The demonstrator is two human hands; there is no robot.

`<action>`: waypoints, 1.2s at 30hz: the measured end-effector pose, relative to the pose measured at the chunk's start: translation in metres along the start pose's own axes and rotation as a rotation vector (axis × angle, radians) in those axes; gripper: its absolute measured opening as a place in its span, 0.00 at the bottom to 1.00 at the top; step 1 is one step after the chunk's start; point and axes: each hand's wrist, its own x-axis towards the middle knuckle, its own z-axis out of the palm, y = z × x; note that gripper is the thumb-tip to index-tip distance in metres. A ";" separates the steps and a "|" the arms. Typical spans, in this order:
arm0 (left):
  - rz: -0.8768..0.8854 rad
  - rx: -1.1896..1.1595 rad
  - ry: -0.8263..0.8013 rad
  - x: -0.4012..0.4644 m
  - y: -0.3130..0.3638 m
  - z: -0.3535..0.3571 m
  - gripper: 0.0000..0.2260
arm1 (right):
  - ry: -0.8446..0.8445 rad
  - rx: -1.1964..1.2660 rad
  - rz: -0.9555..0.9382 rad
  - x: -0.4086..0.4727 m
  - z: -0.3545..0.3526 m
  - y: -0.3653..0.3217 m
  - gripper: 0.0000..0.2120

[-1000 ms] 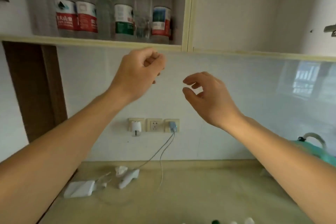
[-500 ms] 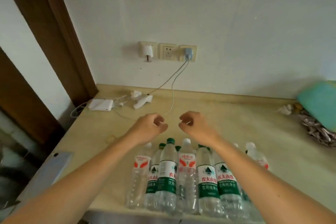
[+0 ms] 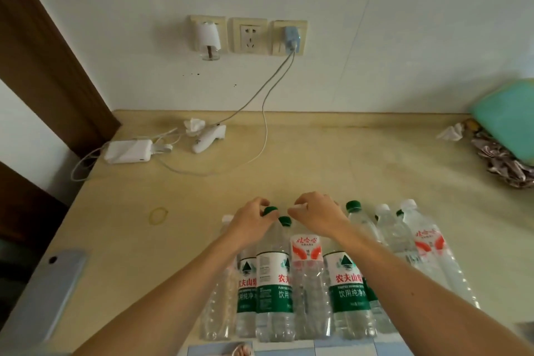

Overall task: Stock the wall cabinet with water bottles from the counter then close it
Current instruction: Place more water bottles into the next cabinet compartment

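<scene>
A home kitchen: beige counter point(image 3: 318, 153), wall sockets point(image 3: 250, 35); chargers plugged in.

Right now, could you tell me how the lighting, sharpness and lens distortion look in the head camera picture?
Head view: soft, even light with only faint shadows on the counter; no harsh glare on the bottles, whose labels read fairly clearly. Wide-angle distortion bows the brown door frame and stretches the forearms toward the lower corners. The left hand and right hand at the caps look slightly soft.

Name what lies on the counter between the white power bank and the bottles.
In the head view, a yellow rubber band lies on the bare counter between the power bank and the bottles.
</scene>
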 end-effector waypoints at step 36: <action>0.453 -0.199 0.484 0.022 0.090 -0.044 0.15 | 0.428 0.395 -0.375 0.041 -0.096 0.014 0.17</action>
